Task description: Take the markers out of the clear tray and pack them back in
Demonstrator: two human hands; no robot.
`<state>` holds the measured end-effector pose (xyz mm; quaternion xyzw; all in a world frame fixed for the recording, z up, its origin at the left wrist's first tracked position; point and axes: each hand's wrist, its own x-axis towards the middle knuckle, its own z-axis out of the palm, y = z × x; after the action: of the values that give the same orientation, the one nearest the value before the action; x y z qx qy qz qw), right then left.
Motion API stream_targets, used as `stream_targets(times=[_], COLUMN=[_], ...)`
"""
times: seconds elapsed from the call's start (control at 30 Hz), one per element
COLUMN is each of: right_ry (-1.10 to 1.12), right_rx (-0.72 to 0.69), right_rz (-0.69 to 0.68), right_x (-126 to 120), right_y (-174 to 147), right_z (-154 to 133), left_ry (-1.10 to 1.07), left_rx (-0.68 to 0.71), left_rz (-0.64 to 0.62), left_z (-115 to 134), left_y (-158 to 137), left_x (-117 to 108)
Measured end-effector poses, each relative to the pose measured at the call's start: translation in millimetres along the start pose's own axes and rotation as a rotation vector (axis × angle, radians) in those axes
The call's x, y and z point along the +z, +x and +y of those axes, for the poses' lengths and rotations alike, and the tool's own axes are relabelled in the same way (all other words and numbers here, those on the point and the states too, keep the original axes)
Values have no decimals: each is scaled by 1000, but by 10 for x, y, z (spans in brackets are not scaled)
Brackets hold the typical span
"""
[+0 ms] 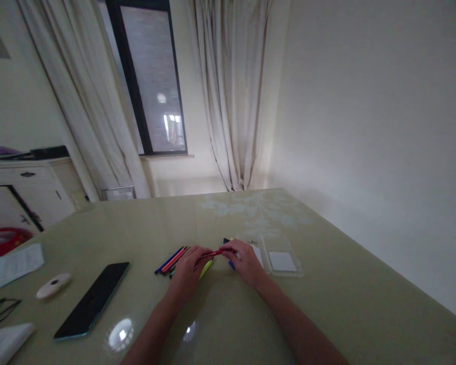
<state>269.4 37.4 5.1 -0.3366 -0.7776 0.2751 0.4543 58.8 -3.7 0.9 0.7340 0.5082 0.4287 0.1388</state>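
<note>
A thin red pen [214, 253] spans the gap between my two hands, above the table. My left hand [189, 266] is closed on its left part. My right hand [245, 261] pinches its right end; whether that end is a cap I cannot make out. Beside and partly beneath my left hand lie several pens [172, 261] in blue, red and dark colours, with a yellow-green marker [205, 268] just right of them. Under my right hand, blue and dark pieces show, partly hidden. An open clear plastic case [300, 271] with white card inside lies right of that hand.
On the left of the glossy table [349, 304] lie a black phone [93, 301], a white oval object [53, 286], dark-framed glasses [0, 310], a white box-like object [7, 342] and a pale sheet [17, 264]. A wall borders the table's right edge.
</note>
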Motion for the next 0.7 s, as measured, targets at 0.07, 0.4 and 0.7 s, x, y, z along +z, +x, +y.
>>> stream_targets(times=[0.07, 0.4, 0.7], right_ry=[34, 169, 41], right_rx=[44, 181, 209], right_rz=[-4, -50, -48], right_x=[-12, -48, -225], right_y=[2, 4, 61], right_z=[0, -17, -32], left_ry=[-20, -188, 17], left_rx=[-8, -140, -58], left_rz=[-4, -55, -237], left_z=[11, 39, 233], left_y=[-3, -13, -63], left_x=[16, 32, 24])
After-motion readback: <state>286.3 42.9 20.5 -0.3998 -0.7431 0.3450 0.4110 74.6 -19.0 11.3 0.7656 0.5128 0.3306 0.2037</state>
